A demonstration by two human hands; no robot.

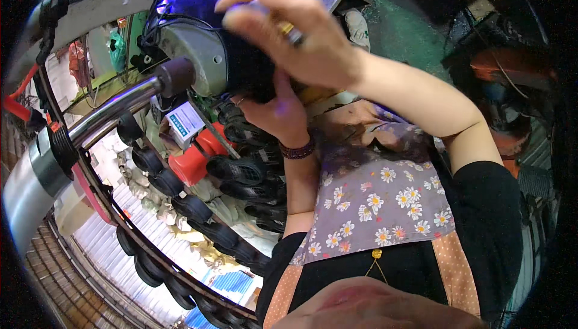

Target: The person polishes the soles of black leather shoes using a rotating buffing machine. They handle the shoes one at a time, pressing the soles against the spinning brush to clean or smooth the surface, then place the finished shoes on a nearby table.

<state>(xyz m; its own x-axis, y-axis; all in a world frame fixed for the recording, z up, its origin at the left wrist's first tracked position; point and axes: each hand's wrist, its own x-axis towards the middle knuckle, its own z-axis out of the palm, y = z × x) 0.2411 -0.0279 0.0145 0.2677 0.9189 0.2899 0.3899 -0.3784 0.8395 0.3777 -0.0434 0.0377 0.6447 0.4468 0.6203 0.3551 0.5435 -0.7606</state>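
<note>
1. Right hand (295,34) on top of the grey machine head (198,52), fingers curled around a small silvery part.
2. Left hand (277,112) braces the black piece (253,76) from below; grip hidden, cannot tell.
3. Black moulded parts (241,169) piled beneath.

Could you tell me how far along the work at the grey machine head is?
Done: black moulded pieces lie heaped below. In hand: the right hand, gripping a small silvery tool, and the left hand both work at the grey machine head. What is left cannot be told.
</note>
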